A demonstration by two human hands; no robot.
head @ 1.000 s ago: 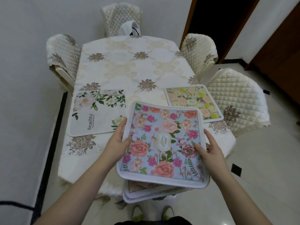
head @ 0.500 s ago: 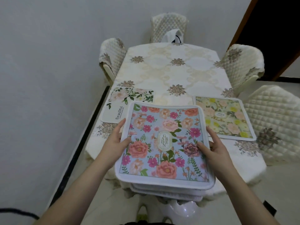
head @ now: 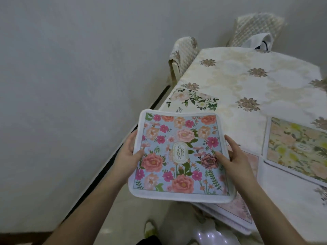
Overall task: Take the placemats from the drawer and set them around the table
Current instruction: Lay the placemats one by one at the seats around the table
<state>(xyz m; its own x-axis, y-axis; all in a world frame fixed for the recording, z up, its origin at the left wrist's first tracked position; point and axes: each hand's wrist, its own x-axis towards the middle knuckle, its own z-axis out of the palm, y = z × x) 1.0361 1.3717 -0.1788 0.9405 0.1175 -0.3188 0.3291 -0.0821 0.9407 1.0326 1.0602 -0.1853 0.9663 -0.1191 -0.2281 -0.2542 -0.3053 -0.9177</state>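
Two placemats already lie on the table [head: 247, 89] (its pale cloth carries brown flower motifs): a white leafy mat [head: 192, 100] at the near left edge and a yellow floral mat [head: 297, 149] toward the right. I see quilted chairs [head: 184, 55] standing at the far side, close against the wall. My left hand [head: 128, 152] and right hand [head: 233, 160] each clasp a side of the blue floral placemat [head: 178, 154], which hides part of the leafy mat. More mats [head: 235, 214] are stacked beneath it.
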